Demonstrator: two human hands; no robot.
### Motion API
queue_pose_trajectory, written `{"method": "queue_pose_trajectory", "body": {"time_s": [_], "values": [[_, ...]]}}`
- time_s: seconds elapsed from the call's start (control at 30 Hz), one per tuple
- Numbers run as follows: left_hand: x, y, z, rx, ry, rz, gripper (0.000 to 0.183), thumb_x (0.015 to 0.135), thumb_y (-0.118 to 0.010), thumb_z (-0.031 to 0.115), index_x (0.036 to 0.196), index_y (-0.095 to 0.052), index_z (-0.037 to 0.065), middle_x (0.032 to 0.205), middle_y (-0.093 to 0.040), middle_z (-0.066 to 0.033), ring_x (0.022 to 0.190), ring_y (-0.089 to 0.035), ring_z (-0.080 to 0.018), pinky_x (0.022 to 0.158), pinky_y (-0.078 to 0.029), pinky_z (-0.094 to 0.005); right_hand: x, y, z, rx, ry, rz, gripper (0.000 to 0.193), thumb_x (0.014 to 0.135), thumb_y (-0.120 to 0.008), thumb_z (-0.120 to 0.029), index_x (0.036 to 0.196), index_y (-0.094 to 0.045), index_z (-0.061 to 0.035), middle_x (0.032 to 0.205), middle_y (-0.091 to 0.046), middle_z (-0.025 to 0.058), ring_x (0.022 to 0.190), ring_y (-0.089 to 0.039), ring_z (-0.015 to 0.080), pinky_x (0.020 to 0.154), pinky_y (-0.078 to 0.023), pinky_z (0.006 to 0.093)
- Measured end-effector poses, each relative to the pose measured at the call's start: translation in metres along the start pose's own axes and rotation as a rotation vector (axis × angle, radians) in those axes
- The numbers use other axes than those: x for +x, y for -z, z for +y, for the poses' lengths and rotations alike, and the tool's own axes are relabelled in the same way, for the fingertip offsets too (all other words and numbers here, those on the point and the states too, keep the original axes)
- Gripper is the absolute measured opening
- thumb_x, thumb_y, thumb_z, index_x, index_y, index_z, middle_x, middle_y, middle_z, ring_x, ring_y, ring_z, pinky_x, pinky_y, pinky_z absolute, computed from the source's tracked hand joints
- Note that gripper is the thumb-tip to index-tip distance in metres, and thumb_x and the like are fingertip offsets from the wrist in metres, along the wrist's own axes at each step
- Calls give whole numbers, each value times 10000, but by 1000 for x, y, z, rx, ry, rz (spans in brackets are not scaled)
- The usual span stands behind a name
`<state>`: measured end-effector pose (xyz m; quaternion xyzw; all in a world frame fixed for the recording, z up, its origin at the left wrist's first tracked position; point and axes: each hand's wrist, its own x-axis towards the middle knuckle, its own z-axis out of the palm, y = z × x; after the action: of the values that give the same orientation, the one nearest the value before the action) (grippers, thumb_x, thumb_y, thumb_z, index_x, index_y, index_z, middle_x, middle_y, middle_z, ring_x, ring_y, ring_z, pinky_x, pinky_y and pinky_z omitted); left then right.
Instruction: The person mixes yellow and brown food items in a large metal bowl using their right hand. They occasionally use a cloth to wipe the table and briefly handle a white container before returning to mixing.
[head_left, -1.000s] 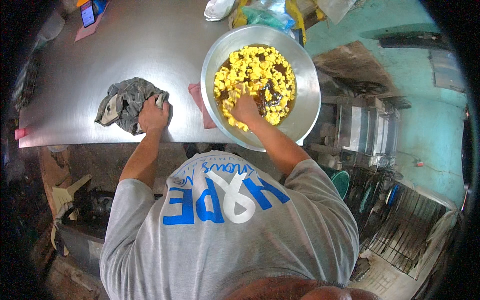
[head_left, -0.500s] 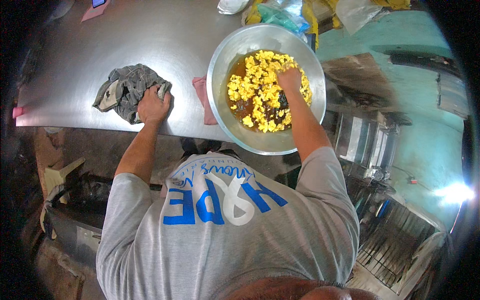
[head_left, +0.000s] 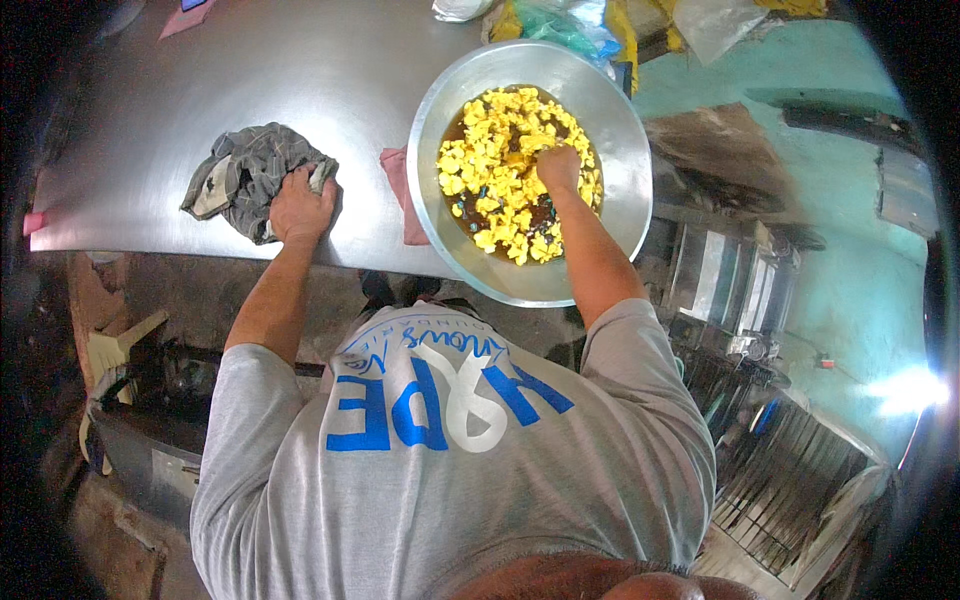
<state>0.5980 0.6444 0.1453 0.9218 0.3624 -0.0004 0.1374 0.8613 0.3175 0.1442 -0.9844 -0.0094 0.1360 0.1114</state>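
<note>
On the steel worktop [head_left: 200, 90], the right hand [head_left: 558, 168] is sunk, fingers hidden, amid yellow pieces [head_left: 490, 180] in the basin [head_left: 600, 100] overhanging the near edge, apparently mid-mixing, while the left hand [head_left: 300, 205] presses flat on a rag [head_left: 240, 170].

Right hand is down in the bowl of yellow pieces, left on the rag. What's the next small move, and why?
Probably sweep the right hand toward the bowl's near rim: the yellow pieces bunch on the left, with dark liquid showing beside the hand. Keep the left hand planted on the rag.
</note>
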Motion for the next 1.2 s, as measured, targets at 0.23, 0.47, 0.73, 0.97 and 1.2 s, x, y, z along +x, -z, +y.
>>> {"method": "queue_pose_trajectory", "body": {"time_s": [0.23,0.47,0.73,0.97,1.2], "values": [[1,4,4,-50,-1,-23,452,792,-527,442,1137,-515,150,1075,-552,-112,974,-559,-301,832,-441,-404,-88,-2,-15,-305,348,-291,475,772,-603,-434,834,-639,36,885,-600,242,812,-608,328,755,-487,415],[0,1,0,-75,-31,13,447,778,-536,447,1117,-532,155,1055,-561,-110,941,-571,-305,812,-450,-409,-67,11,38,-409,333,-328,569,706,-653,-488,1006,-618,-6,986,-617,210,944,-590,330,838,-460,394],[2,3,7,-64,-31,34,447,767,-543,437,1108,-535,148,1042,-567,-118,927,-575,-307,801,-454,-407,-22,-40,-32,-522,525,-226,431,770,-527,-347,910,-636,47,915,-614,253,868,-599,371,863,-420,462],[1,2,2,-89,-43,48,434,768,-545,435,1092,-540,146,1026,-572,-127,913,-581,-310,789,-459,-408,-50,18,21,-663,401,-540,471,815,-511,-385,1039,-598,22,1072,-574,235,1034,-543,329,931,-387,420],[0,8,8,-68,-20,18,431,773,-543,433,1098,-537,150,1028,-568,-134,928,-576,-313,794,-456,-405,-35,13,-64,-514,490,-385,435,808,-549,-328,1006,-595,56,1075,-575,245,941,-591,330,837,-463,380]]}}
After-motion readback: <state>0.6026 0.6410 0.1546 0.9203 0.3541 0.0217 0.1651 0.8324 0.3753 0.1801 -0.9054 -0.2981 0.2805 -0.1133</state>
